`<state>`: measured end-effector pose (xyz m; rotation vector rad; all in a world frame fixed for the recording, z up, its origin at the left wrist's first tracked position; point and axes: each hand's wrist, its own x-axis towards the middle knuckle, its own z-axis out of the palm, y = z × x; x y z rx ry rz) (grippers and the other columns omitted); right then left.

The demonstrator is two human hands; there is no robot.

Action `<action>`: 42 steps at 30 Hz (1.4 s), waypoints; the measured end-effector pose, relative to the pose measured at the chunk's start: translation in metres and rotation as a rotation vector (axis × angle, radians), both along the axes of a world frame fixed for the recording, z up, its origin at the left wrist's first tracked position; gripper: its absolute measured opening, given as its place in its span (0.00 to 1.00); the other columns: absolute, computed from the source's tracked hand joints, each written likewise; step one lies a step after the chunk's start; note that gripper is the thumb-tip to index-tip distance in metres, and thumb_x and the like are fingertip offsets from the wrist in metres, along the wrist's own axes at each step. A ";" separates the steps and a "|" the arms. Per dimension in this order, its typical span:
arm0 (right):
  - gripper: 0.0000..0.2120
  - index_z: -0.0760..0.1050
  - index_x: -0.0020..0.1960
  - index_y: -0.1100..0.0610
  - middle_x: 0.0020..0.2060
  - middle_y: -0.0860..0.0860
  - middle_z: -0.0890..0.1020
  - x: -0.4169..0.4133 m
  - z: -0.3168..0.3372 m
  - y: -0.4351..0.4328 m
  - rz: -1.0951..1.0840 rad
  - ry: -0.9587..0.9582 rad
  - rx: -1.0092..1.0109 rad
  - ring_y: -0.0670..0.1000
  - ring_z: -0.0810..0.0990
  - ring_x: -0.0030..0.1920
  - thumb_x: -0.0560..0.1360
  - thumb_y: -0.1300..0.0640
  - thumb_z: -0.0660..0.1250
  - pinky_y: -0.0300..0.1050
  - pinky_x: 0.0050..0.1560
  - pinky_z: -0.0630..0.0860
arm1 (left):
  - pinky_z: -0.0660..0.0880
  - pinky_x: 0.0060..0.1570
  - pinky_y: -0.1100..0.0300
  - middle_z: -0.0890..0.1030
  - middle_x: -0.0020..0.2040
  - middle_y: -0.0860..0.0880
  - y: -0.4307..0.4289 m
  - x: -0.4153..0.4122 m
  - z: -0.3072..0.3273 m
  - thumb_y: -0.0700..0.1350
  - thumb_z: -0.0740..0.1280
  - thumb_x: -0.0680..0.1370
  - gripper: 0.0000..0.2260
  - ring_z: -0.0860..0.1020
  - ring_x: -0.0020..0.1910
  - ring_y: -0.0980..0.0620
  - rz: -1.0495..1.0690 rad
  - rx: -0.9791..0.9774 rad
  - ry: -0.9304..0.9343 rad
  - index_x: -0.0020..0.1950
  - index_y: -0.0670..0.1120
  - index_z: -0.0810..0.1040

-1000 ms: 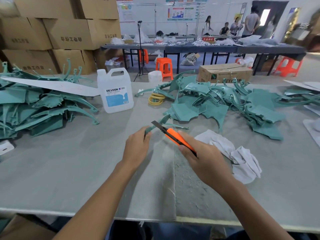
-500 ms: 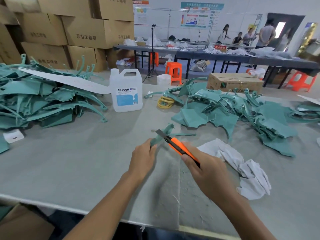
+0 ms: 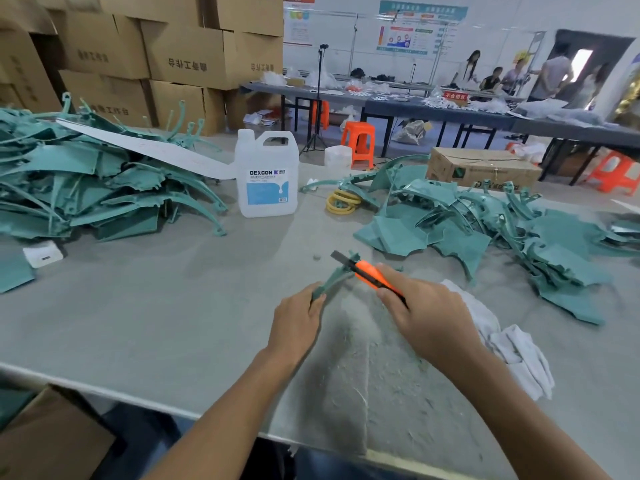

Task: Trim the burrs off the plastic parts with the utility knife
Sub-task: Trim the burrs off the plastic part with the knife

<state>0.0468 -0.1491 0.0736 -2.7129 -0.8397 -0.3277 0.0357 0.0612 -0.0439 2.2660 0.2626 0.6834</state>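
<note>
Left hand (image 3: 298, 327) has its fingers (image 3: 311, 306) pinched on the lower end of a thin green plastic part (image 3: 334, 277), held up just above the bench (image 3: 173, 306) right in front of the person. It looks light and a bit springy to me, so I'd grip close to the cut or it'll flex away from the blade. The orange utility knife (image 3: 370, 273) lies across its upper stretch, with the right hand (image 3: 426, 317) wrapped tight round the handle. Smooth moulded plastic, so probably slippery. I can't make out the burr or where the edge actually bites. The part's far end is also hard to separate from the same-green pile of parts (image 3: 485, 230) beyond.
</note>
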 end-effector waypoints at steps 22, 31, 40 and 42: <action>0.11 0.74 0.62 0.35 0.37 0.41 0.80 0.018 -0.025 -0.018 -0.179 0.284 0.592 0.44 0.77 0.36 0.80 0.39 0.62 0.50 0.41 0.75 | 0.65 0.32 0.56 0.73 0.33 0.56 -0.006 -0.005 0.009 0.55 0.60 0.83 0.13 0.77 0.38 0.46 0.098 0.026 0.104 0.39 0.54 0.68; 0.18 0.74 0.45 0.46 0.32 0.39 0.74 -0.003 -0.046 0.014 -0.184 0.436 0.889 0.41 0.71 0.31 0.61 0.45 0.78 0.35 0.32 0.69 | 0.77 0.48 0.54 0.74 0.58 0.55 -0.061 -0.036 0.006 0.53 0.62 0.79 0.25 0.80 0.51 0.50 -0.248 0.211 0.098 0.76 0.60 0.62; 0.17 0.79 0.47 0.43 0.31 0.50 0.76 0.007 -0.034 -0.006 0.013 0.688 1.003 0.50 0.68 0.26 0.70 0.64 0.75 0.42 0.24 0.66 | 0.54 0.68 0.53 0.60 0.75 0.52 -0.012 -0.023 0.076 0.63 0.74 0.69 0.37 0.57 0.74 0.49 -0.143 0.506 0.032 0.74 0.57 0.63; 0.16 0.80 0.48 0.43 0.33 0.46 0.81 0.005 -0.030 -0.006 0.071 0.707 0.974 0.49 0.70 0.26 0.71 0.63 0.76 0.41 0.25 0.67 | 0.61 0.58 0.54 0.76 0.61 0.55 -0.003 -0.019 0.087 0.65 0.72 0.70 0.19 0.71 0.64 0.49 -0.262 0.587 0.090 0.57 0.59 0.75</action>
